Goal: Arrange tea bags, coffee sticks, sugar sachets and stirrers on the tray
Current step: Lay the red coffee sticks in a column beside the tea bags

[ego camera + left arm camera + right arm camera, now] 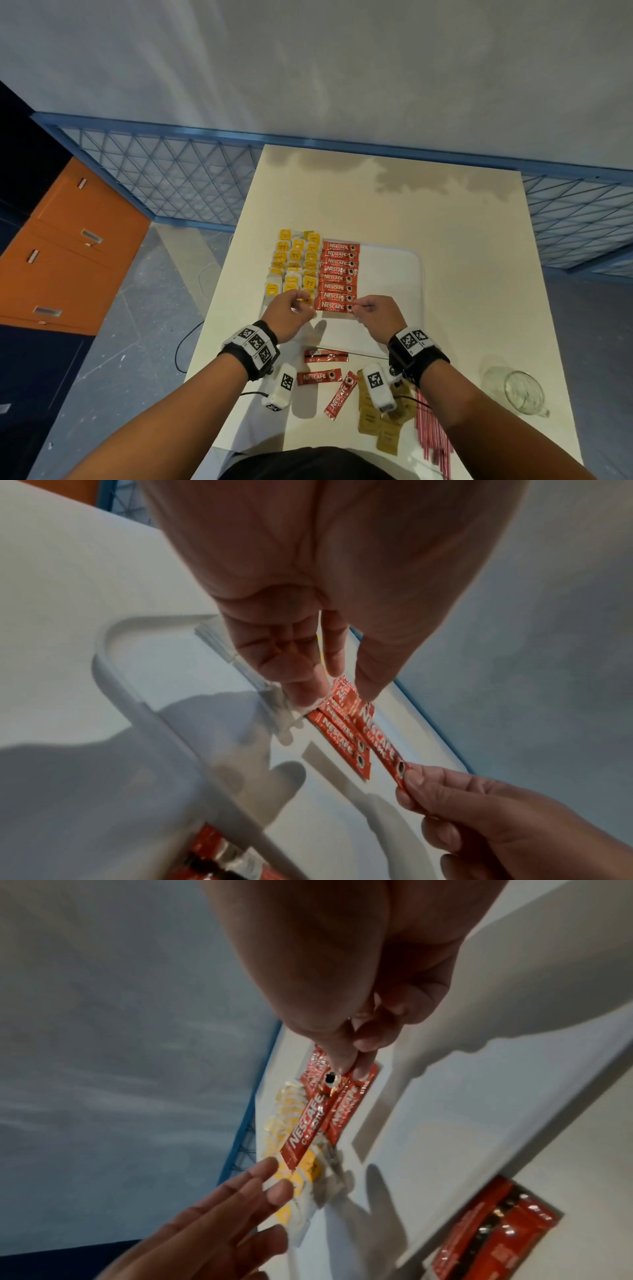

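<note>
At the tray's (394, 260) near end our right hand (378, 317) pinches the coffee stick (334, 306) — left hand (291, 315) loosely spread, holding nothing — so we lower it flat, touching its row.

black wristbands (251, 353) | checkered tags | white camera pods (378, 387) | sleeves apparently bare

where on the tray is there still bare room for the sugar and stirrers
The tray's right half, between the coffee stick column and its right rim, is bare, as is the strip along its near edge. The left side is crowded with tea bags. The right hand pinches the nearest stick.
</note>
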`<action>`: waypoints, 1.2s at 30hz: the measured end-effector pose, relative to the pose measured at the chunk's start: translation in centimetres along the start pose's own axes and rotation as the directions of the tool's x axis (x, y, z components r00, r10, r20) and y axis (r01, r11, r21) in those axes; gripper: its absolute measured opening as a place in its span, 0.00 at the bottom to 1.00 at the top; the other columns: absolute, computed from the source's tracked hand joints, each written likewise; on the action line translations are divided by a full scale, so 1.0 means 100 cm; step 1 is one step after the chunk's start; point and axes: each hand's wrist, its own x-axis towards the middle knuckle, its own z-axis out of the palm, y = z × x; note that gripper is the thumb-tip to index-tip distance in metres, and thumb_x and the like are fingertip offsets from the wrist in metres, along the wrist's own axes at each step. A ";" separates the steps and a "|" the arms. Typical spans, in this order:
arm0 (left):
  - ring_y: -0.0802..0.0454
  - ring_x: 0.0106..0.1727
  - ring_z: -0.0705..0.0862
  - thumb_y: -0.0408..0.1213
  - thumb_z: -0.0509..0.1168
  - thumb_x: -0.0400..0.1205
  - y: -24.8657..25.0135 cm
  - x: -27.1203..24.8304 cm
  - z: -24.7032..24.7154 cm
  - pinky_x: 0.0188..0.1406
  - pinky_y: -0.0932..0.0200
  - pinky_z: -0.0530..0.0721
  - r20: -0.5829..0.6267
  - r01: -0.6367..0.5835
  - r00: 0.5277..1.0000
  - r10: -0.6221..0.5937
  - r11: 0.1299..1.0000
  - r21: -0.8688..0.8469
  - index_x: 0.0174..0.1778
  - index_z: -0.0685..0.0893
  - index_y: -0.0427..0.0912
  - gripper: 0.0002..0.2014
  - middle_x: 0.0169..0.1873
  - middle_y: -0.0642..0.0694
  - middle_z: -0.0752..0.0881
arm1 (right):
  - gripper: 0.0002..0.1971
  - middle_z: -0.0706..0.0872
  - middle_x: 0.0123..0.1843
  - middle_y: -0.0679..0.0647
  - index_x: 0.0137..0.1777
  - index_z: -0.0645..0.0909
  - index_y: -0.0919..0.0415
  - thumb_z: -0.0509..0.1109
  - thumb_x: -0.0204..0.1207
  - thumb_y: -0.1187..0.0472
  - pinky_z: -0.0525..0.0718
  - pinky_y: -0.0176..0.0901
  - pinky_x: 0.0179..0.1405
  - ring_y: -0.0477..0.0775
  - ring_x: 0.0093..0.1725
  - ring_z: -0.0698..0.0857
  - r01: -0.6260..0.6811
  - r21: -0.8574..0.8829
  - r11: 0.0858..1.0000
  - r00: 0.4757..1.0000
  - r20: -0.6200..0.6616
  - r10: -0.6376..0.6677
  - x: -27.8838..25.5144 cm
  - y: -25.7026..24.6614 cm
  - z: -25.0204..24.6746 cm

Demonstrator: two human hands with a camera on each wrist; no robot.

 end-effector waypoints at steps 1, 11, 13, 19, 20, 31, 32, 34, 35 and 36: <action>0.54 0.42 0.89 0.36 0.73 0.80 -0.002 -0.001 0.000 0.48 0.57 0.87 0.006 0.009 1.000 -0.009 1.000 0.017 0.57 0.82 0.48 0.11 0.47 0.42 0.91 | 0.03 0.93 0.47 0.45 0.48 0.90 0.45 0.74 0.79 0.53 0.89 0.56 0.59 0.48 0.48 0.90 -0.021 -0.049 0.999 1.000 0.000 0.021 0.002 0.003 0.001; 0.49 0.50 0.91 0.36 0.73 0.77 -0.023 -0.006 -0.004 0.56 0.53 0.89 0.073 0.035 0.996 -0.043 0.994 0.108 0.53 0.86 0.46 0.09 0.47 0.47 0.93 | 0.11 0.91 0.39 0.48 0.37 0.89 0.49 0.72 0.81 0.53 0.87 0.42 0.38 0.53 0.40 0.89 -0.132 -0.196 0.972 0.990 -0.076 0.119 0.010 -0.009 0.013; 0.49 0.49 0.91 0.34 0.71 0.79 -0.025 -0.007 -0.005 0.52 0.59 0.87 0.060 0.042 0.997 -0.050 0.991 0.129 0.53 0.87 0.46 0.08 0.45 0.47 0.93 | 0.11 0.91 0.36 0.47 0.38 0.91 0.51 0.72 0.81 0.52 0.90 0.45 0.40 0.53 0.38 0.90 -0.142 -0.199 0.970 0.988 -0.089 0.126 0.012 -0.010 0.014; 0.53 0.45 0.88 0.37 0.71 0.80 -0.030 -0.012 -0.006 0.47 0.66 0.82 0.064 0.008 0.998 -0.024 0.973 0.233 0.51 0.85 0.51 0.06 0.43 0.51 0.90 | 0.17 0.90 0.32 0.47 0.32 0.88 0.52 0.73 0.80 0.47 0.93 0.52 0.43 0.54 0.36 0.90 -0.148 -0.218 0.965 0.986 -0.105 0.127 0.012 -0.008 0.015; 0.53 0.45 0.88 0.38 0.71 0.80 -0.030 -0.013 -0.005 0.48 0.64 0.83 0.074 -0.006 0.997 -0.014 0.965 0.263 0.50 0.85 0.53 0.06 0.43 0.50 0.89 | 0.17 0.90 0.33 0.47 0.33 0.87 0.51 0.72 0.81 0.44 0.92 0.52 0.43 0.54 0.36 0.90 -0.140 -0.225 0.964 0.988 -0.102 0.120 0.011 -0.009 0.014; 0.51 0.55 0.83 0.51 0.70 0.81 -0.026 -0.043 0.022 0.58 0.56 0.81 0.273 -0.267 0.956 0.104 0.695 0.668 0.66 0.83 0.49 0.19 0.55 0.52 0.85 | 0.09 0.89 0.49 0.42 0.55 0.89 0.47 0.72 0.80 0.47 0.86 0.43 0.55 0.41 0.49 0.86 0.273 -0.330 0.904 0.954 0.212 -0.211 -0.033 0.006 0.003; 0.50 0.55 0.84 0.52 0.70 0.81 -0.026 -0.047 0.026 0.57 0.53 0.82 0.295 -0.295 0.948 0.117 0.665 0.686 0.64 0.84 0.50 0.18 0.54 0.51 0.85 | 0.09 0.90 0.48 0.41 0.56 0.89 0.46 0.72 0.80 0.47 0.86 0.43 0.55 0.40 0.48 0.86 0.300 -0.360 0.883 0.945 0.239 -0.224 -0.040 0.008 0.002; 0.49 0.54 0.83 0.55 0.68 0.81 -0.031 -0.052 0.033 0.54 0.52 0.82 0.314 -0.330 0.939 0.139 0.617 0.714 0.61 0.85 0.51 0.17 0.52 0.50 0.83 | 0.09 0.90 0.47 0.41 0.56 0.89 0.45 0.72 0.81 0.46 0.86 0.43 0.54 0.41 0.48 0.86 0.357 -0.429 0.829 0.923 0.297 -0.244 -0.051 0.011 0.003; 0.49 0.54 0.83 0.54 0.68 0.81 -0.034 -0.054 0.037 0.53 0.52 0.82 0.315 -0.338 0.938 0.146 0.599 0.726 0.62 0.84 0.52 0.17 0.52 0.50 0.82 | 0.09 0.90 0.49 0.42 0.57 0.89 0.45 0.72 0.81 0.47 0.85 0.43 0.53 0.43 0.48 0.86 0.388 -0.467 0.795 0.910 0.330 -0.251 -0.056 0.012 0.004; 0.48 0.56 0.82 0.53 0.67 0.82 -0.038 -0.057 0.040 0.55 0.51 0.82 0.311 -0.343 0.937 0.158 0.582 0.738 0.64 0.84 0.53 0.17 0.54 0.50 0.82 | 0.10 0.89 0.51 0.43 0.58 0.89 0.45 0.71 0.81 0.48 0.85 0.44 0.53 0.45 0.49 0.85 0.414 -0.502 0.759 0.898 0.362 -0.250 -0.062 0.014 0.005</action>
